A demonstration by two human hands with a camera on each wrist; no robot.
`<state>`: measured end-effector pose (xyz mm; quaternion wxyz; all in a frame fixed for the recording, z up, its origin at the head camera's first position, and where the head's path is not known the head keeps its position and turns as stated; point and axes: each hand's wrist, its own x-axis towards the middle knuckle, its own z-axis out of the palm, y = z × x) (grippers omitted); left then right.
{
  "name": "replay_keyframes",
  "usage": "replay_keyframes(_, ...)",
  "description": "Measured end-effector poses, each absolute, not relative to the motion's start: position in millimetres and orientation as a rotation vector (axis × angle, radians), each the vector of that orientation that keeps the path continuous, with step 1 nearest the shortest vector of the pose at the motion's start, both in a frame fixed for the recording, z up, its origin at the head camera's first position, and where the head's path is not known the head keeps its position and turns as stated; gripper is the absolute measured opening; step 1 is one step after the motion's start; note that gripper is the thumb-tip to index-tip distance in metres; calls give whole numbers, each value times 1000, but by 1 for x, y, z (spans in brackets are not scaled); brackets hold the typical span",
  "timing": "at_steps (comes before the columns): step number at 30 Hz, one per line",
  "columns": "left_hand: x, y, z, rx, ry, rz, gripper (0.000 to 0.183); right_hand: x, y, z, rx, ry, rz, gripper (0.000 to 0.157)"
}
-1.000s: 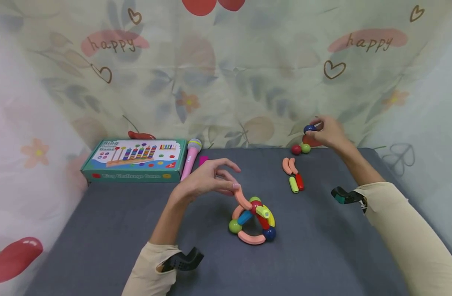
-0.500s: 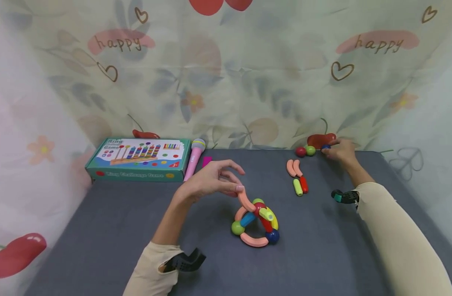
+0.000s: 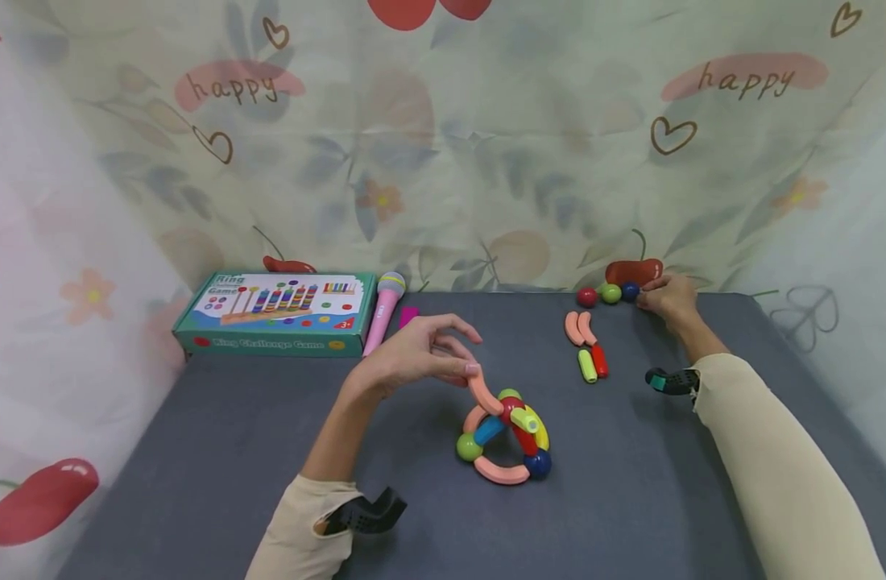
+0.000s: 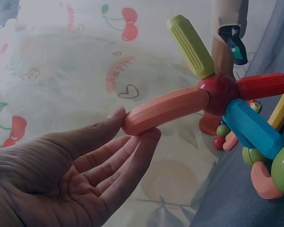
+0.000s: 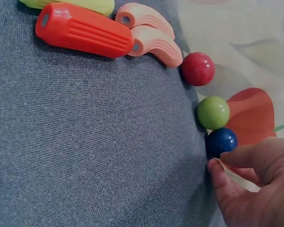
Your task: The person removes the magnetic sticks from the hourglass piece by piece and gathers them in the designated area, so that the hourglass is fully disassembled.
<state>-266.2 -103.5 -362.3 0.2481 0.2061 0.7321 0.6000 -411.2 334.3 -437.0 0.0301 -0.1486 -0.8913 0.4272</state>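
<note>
My left hand (image 3: 424, 350) pinches the free end of a curved pink magnetic rod (image 4: 165, 111) between thumb and fingertips. The rod's other end joins a red ball (image 4: 218, 92) atop a small framework of rods and balls. From that ball also stick out a light green rod (image 4: 191, 46), a red rod (image 4: 264, 86) and a blue rod (image 4: 254, 127). Green ball (image 3: 469, 447) and dark blue ball (image 3: 537, 464) form lower corners on the table. At the table's back edge, my right hand's (image 3: 672, 302) fingertips are right at the side of a loose blue ball (image 5: 221, 142), not around it.
A green ball (image 5: 213, 112) and a red ball (image 5: 198, 69) line up beside the loose blue one. Nearer lie two pink curved rods (image 3: 579, 329), a red rod (image 3: 599, 361) and a light green rod (image 3: 587, 366). A game box (image 3: 272, 314) and toy microphone (image 3: 385, 310) stand back left.
My right hand has carried the blue ball down to the back edge, beside the green ball, and let it go. The left hand keeps its pinch on the pink rod.
</note>
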Motion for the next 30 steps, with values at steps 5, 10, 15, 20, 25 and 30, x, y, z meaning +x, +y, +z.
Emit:
replay_keyframes(5,-266,-103,-362,576,2002,1631,36,-409,333,-435,-478,-2750,1266,17)
replay_keyframes(10,-264,-103,-361,578,1996,1632,35,-402,327,-432,-525,-2725,1178,23)
replay_keyframes(15,-264,-105,-360,586,1998,1601,34,-392,319,-422,-434,-2687,1066,41)
replay_keyframes(20,-263,-108,-362,621,2001,1524,37,-372,294,-398,-159,-2676,981,40)
replay_keyframes(25,-264,-110,-369,632,1982,1488,46,-331,242,-364,404,-2768,916,22)
replay_keyframes(30,-268,-101,-395,730,1950,1356,53,-292,185,-338,1224,-2715,909,20)
